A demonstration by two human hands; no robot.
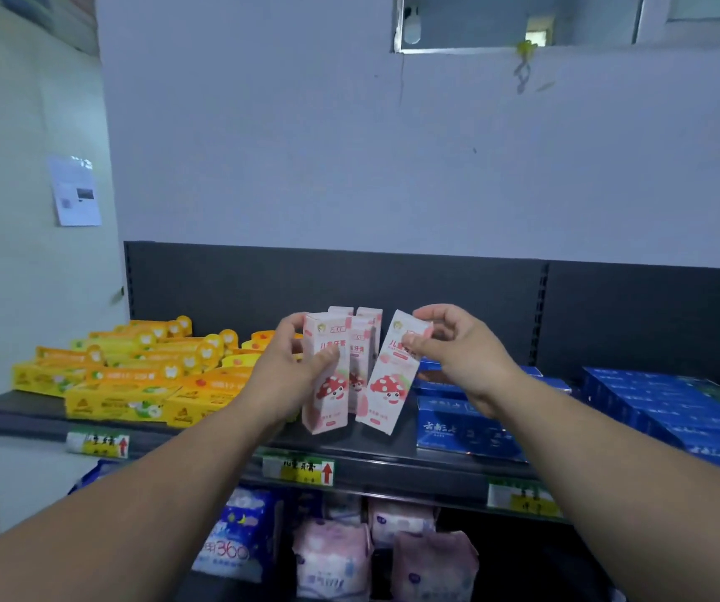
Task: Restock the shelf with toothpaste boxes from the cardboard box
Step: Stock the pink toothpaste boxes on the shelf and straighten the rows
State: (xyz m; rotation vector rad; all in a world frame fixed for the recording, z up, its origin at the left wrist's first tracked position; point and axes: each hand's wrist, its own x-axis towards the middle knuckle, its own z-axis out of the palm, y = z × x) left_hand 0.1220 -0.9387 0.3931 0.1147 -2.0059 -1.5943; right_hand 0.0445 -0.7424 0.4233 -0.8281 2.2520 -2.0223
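Observation:
Several pink-and-white toothpaste boxes with a mushroom cartoon stand on the dark shelf [375,445], in the gap between yellow and blue stock. My left hand [286,367] grips the front left box [328,384], which stands upright. My right hand [449,341] pinches the top of the front right box [393,375], which leans to the right with its foot on the shelf. More pink boxes [360,332] stand behind these two. The cardboard box is out of view.
Yellow and orange toothpaste boxes [132,375] lie stacked on the shelf's left. Blue boxes [653,406] lie stacked on its right. Price tags [299,469] hang on the shelf's front edge. Soft pink and blue packs [336,553] fill the shelf below.

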